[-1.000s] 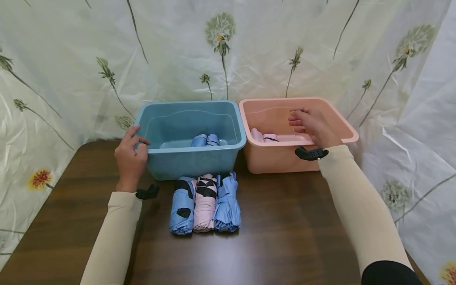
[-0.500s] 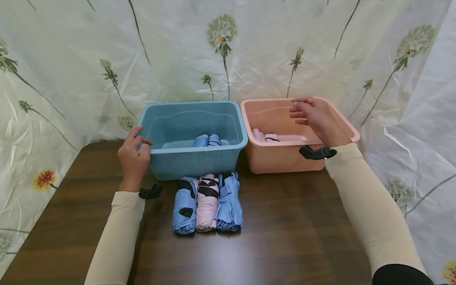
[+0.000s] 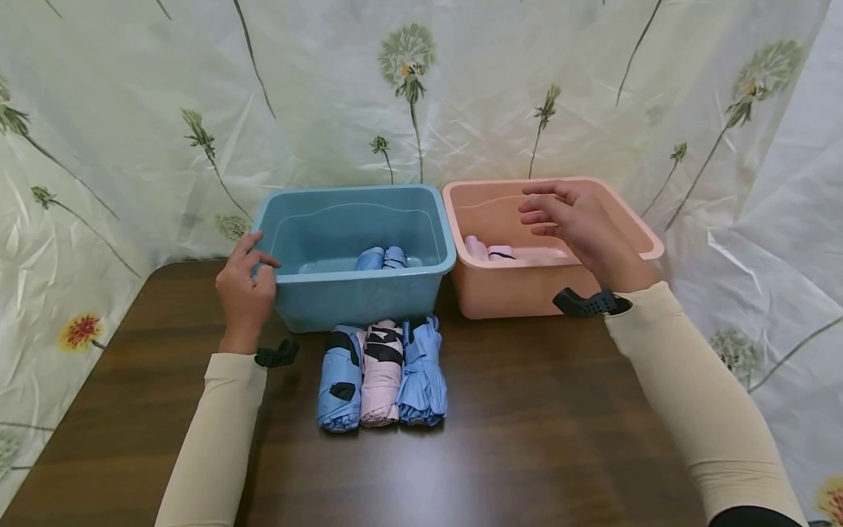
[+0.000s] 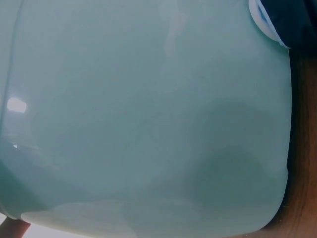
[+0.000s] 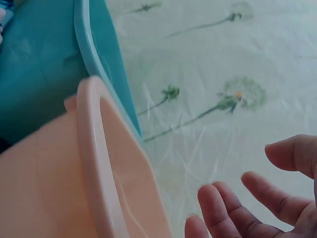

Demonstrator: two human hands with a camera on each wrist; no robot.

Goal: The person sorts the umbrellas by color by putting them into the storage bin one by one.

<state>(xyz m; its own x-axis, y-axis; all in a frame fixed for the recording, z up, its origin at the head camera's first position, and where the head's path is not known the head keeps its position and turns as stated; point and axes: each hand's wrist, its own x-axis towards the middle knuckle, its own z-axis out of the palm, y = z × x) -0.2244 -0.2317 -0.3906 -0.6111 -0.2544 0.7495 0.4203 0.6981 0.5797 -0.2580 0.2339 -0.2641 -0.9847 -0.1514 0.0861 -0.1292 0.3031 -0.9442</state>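
My left hand (image 3: 246, 293) rests at the left end of the blue bin (image 3: 356, 300), its loosely bent fingers touching the rim near the front corner. In the left wrist view the blue bin's wall (image 4: 148, 124) fills most of the picture. My right hand (image 3: 589, 230) hovers above the peach bin (image 3: 520, 289), fingers relaxed and apart, holding nothing. Two blue folded umbrellas (image 3: 370, 259) lie inside the blue bin. Inside the peach bin are two pink folded umbrellas (image 3: 500, 252). Before the blue bin lie a blue folded umbrella (image 3: 339, 380), a pink folded umbrella (image 3: 380, 377) and another blue folded umbrella (image 3: 422, 373), side by side.
Both bins stand side by side at the back of the dark wooden table (image 3: 514, 424). Behind them hangs a pale sheet (image 3: 316, 95) printed with dandelions, which also covers the left and right sides.
My right hand has risen a little out of the peach bin, and its wrist has shifted to the right. My left hand stays at the blue bin's rim. The umbrellas have not moved.
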